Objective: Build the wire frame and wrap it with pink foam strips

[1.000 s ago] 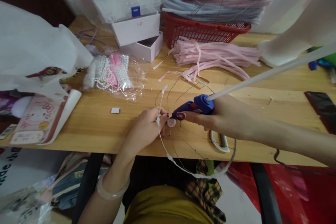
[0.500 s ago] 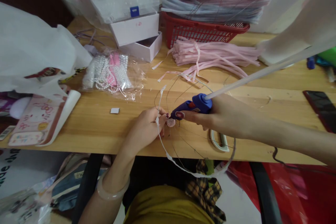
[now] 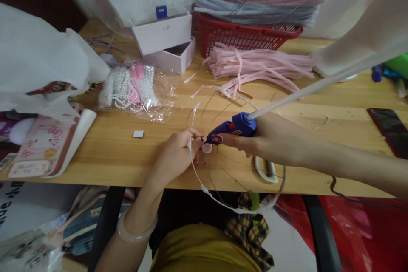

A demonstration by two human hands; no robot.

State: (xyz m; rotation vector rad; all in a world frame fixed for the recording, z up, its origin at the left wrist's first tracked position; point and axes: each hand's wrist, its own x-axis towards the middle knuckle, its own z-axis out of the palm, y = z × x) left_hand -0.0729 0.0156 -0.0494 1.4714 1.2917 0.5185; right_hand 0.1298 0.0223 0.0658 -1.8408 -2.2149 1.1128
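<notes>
A blue hot glue gun (image 3: 237, 125) with a long pale glue stick (image 3: 306, 89) in its back is gripped by my right hand (image 3: 274, 140). Its nozzle points left and meets a small round pale-pink piece (image 3: 207, 148). My left hand (image 3: 181, 146) pinches at that piece from the left; its fingertips partly hide what they hold. Around both hands runs a wire ring (image 3: 204, 188), partly wrapped in white, with thin dark wires crossing inside it. Below my right hand lies a roll of tape (image 3: 266, 170).
Pink strips (image 3: 258, 63) lie tied in a bundle before a red basket (image 3: 245, 36). Left of them are white boxes (image 3: 162, 34) and bagged pearl strings (image 3: 134, 87). A phone (image 3: 389, 129) rests at right, a small white square (image 3: 138, 134) at left.
Both hands, the glue gun and the ring hold nearly the same position. The whole view has shifted very slightly.
</notes>
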